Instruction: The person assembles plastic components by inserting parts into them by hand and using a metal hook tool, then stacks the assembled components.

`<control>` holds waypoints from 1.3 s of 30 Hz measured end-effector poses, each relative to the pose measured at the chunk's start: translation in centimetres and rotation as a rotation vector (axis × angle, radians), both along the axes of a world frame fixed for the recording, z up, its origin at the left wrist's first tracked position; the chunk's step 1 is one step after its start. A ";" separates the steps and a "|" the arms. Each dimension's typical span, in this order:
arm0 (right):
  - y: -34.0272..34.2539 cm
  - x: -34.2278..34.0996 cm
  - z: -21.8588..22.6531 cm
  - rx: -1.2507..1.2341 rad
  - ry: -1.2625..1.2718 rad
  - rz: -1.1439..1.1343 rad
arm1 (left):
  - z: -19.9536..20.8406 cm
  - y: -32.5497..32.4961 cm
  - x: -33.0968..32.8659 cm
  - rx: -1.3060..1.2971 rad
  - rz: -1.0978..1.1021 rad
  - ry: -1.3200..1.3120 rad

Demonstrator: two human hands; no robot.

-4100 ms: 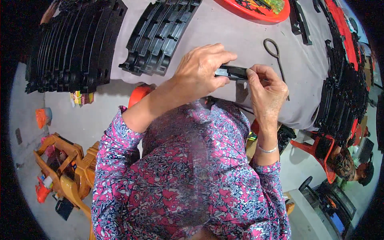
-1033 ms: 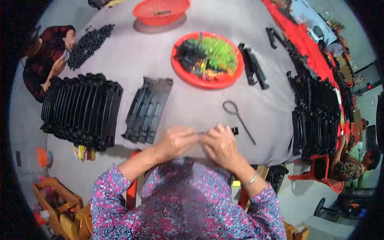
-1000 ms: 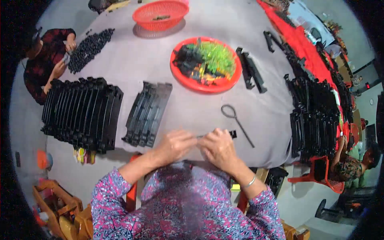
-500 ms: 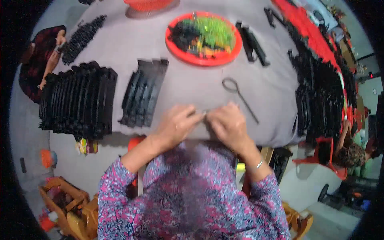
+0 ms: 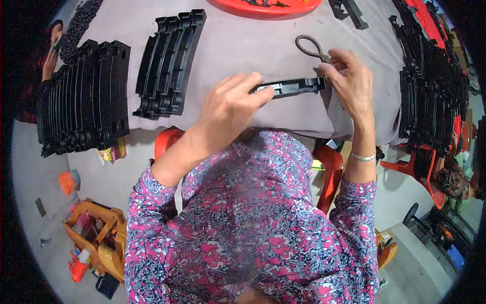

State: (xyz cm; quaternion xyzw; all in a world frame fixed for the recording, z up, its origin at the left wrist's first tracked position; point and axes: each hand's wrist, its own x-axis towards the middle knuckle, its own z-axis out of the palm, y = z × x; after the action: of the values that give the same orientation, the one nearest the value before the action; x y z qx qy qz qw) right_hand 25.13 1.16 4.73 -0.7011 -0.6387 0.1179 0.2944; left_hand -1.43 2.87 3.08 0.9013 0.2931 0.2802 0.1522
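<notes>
My left hand (image 5: 233,101) grips a long black plastic part (image 5: 296,87) by its left end, thumb on top, over the near side of the table. The part is narrow and slightly curved, with a notched right end and a pale strip near my thumb. My right hand (image 5: 350,83) has its thumb and fingers closed around the shaft of a dark looped rod (image 5: 310,46), just below the loop. The rest of the shaft is hidden by that hand. Left of my hands lies a small group of similar black parts (image 5: 172,63).
A long row of black parts (image 5: 83,99) fills the table's left side; more are piled at the right (image 5: 428,101). A red tray (image 5: 268,12) sits at the far side. A red chair (image 5: 417,169) stands to the right. Other people's arms show at both sides.
My hands, earlier together at the table's near edge, have moved apart. The right one has reached the looped rod, and the black part shows clearly in the left. The view has tilted downward.
</notes>
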 end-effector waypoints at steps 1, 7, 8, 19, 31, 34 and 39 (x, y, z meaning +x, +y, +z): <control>0.5 -0.1 -0.2 -0.060 -0.043 0.035 | -0.1 -0.1 0.0 -0.002 0.002 0.002; 2.0 0.5 -0.1 -0.208 -0.101 0.038 | -0.1 -0.1 0.0 0.028 -0.007 -0.059; 2.1 0.7 0.0 -0.214 -0.107 0.055 | 0.2 0.0 -0.1 0.018 -0.024 -0.038; -0.2 1.9 2.5 -0.223 1.402 -0.003 | -0.3 -0.4 0.6 0.034 0.018 -0.054; 1.7 -5.5 4.9 0.176 1.762 0.404 | -0.6 -0.9 1.0 0.021 0.022 0.009; 2.1 -7.0 3.4 0.214 1.644 0.356 | -1.1 -0.8 1.2 0.048 0.035 -0.095; 1.6 -7.7 2.3 0.202 1.631 0.315 | -1.0 -0.9 1.0 0.066 0.028 -0.019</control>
State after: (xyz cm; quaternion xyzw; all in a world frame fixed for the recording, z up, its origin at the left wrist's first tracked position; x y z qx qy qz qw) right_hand 17.41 2.73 6.99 -0.2685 -0.3235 0.5701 0.7059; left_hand -0.45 1.99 2.11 0.8990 0.2949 0.3004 0.1211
